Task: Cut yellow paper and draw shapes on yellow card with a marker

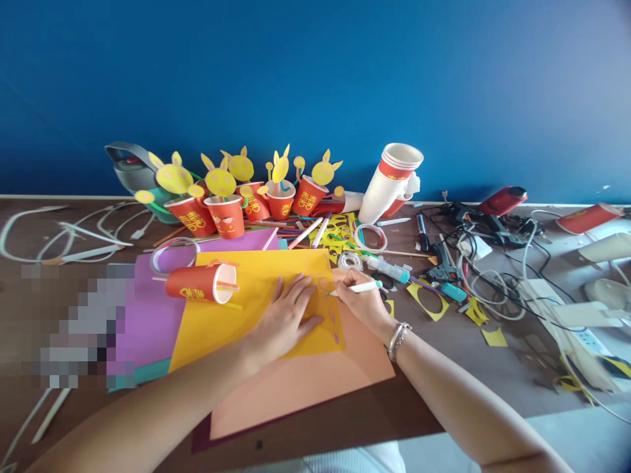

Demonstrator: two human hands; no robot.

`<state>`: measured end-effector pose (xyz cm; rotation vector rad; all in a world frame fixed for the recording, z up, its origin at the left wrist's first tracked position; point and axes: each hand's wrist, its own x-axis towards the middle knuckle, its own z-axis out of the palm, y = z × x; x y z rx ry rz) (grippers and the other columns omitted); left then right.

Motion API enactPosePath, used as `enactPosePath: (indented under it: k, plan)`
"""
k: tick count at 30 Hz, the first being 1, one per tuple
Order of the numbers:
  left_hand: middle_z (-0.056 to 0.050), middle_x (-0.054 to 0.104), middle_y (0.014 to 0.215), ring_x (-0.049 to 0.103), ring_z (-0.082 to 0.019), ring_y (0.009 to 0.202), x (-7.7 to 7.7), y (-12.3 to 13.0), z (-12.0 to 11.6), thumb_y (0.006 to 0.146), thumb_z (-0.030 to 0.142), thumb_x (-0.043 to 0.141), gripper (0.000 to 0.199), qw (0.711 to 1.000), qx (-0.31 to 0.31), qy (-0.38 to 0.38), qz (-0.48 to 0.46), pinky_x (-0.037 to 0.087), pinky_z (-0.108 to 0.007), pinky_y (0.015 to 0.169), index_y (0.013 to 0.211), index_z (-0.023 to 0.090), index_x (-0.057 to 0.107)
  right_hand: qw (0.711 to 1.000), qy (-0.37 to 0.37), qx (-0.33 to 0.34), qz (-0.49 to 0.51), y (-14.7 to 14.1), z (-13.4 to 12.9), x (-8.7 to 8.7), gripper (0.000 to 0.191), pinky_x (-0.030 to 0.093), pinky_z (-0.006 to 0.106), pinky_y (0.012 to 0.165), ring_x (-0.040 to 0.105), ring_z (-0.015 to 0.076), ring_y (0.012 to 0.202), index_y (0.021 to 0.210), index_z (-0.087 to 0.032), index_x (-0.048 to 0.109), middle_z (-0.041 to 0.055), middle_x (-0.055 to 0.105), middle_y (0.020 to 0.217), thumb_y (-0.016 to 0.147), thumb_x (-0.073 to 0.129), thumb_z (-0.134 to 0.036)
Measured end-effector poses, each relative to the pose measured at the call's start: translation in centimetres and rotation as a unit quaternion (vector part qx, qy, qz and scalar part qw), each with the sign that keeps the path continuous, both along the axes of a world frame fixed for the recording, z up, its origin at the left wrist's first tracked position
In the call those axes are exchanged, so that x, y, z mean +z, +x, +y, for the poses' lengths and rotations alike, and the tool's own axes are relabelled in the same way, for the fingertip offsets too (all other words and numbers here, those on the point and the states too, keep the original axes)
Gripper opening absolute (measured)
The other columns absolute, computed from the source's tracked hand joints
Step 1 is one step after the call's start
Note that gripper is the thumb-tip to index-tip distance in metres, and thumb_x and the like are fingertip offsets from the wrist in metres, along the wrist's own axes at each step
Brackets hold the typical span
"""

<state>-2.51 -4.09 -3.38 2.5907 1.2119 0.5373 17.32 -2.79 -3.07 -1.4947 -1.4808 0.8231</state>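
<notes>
My left hand point(288, 318) lies flat with its fingers spread on a yellow-orange sheet point(211, 341). In my right hand point(362, 302) is a white marker point(363, 287), its tip at the right edge of that sheet. Small outlined shapes point(325, 284) are drawn near the tip. Under the yellow sheet lies a peach sheet point(296, 387), and a purple sheet point(152, 322) sticks out at the left. A red paper cup point(194, 283) lies on its side on the yellow sheet, left of my left hand.
Red cups with yellow rabbit-eared faces point(224, 217) stand along the blue wall. Behind my right hand leans a stack of white cups point(387, 187). Yellow scraps, tape rolls point(371, 238), a glue gun point(438, 263) and tangled cables point(497, 289) cover the right side.
</notes>
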Motion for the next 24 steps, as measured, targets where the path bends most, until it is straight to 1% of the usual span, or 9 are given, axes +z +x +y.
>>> enactPosePath:
  k: [9, 13, 17, 20, 24]
  plan:
    - [-0.013, 0.047, 0.134, 0.036, -0.03, 0.132, -0.11, -0.03, 0.0, 0.087, 0.038, 0.054, 0.047, 1.0, -0.001, -0.008, 0.013, 0.024, -0.058, 0.109, 0.128, 0.018, 0.04, 1.0, -0.001, 0.001, -0.011, 0.02, 0.04, 0.3, 0.021, 0.025, 0.022, 0.043, 0.033, 0.0097, 0.048, 0.055, -0.02, 0.036, -0.0043, 0.039, 0.051, 0.068, 0.051, -0.027]
    - [-0.014, 0.046, 0.135, 0.035, -0.03, 0.132, -0.13, -0.05, 0.02, 0.088, 0.039, 0.054, 0.048, 1.0, -0.002, -0.008, 0.02, 0.023, -0.057, 0.109, 0.128, 0.018, 0.039, 1.0, -0.003, 0.009, -0.018, -0.05, -0.02, 0.37, 0.02, 0.026, 0.022, 0.043, 0.034, 0.0098, 0.048, 0.055, -0.02, 0.037, -0.0039, 0.04, 0.051, 0.067, 0.051, -0.026]
    - [-0.013, 0.046, 0.135, 0.035, -0.03, 0.132, -0.12, -0.05, 0.05, 0.088, 0.04, 0.053, 0.048, 1.0, -0.001, -0.005, 0.022, 0.022, -0.056, 0.11, 0.129, 0.019, 0.039, 1.0, 0.0, 0.013, -0.022, -0.09, -0.05, 0.24, 0.022, 0.027, 0.022, 0.043, 0.035, 0.0099, 0.048, 0.054, -0.02, 0.035, -0.0035, 0.041, 0.052, 0.068, 0.051, -0.025]
    - [-0.013, 0.046, 0.135, 0.035, -0.03, 0.132, -0.02, -0.04, 0.06, 0.088, 0.039, 0.053, 0.048, 1.0, -0.002, -0.004, 0.023, 0.022, -0.055, 0.11, 0.129, 0.019, 0.039, 1.0, -0.013, 0.013, -0.005, -0.04, -0.02, 0.1, 0.023, 0.026, 0.021, 0.043, 0.034, 0.0097, 0.048, 0.054, -0.02, 0.035, -0.0039, 0.041, 0.051, 0.068, 0.052, -0.026]
    - [-0.013, 0.047, 0.134, 0.036, -0.03, 0.132, 0.13, 0.0, 0.07, 0.088, 0.038, 0.054, 0.048, 1.0, -0.004, -0.009, 0.022, 0.024, -0.057, 0.109, 0.129, 0.018, 0.039, 1.0, -0.017, -0.007, 0.012, -0.01, 0.02, 0.01, 0.024, 0.027, 0.021, 0.043, 0.034, 0.0094, 0.048, 0.055, -0.02, 0.035, -0.0049, 0.039, 0.05, 0.069, 0.052, -0.028]
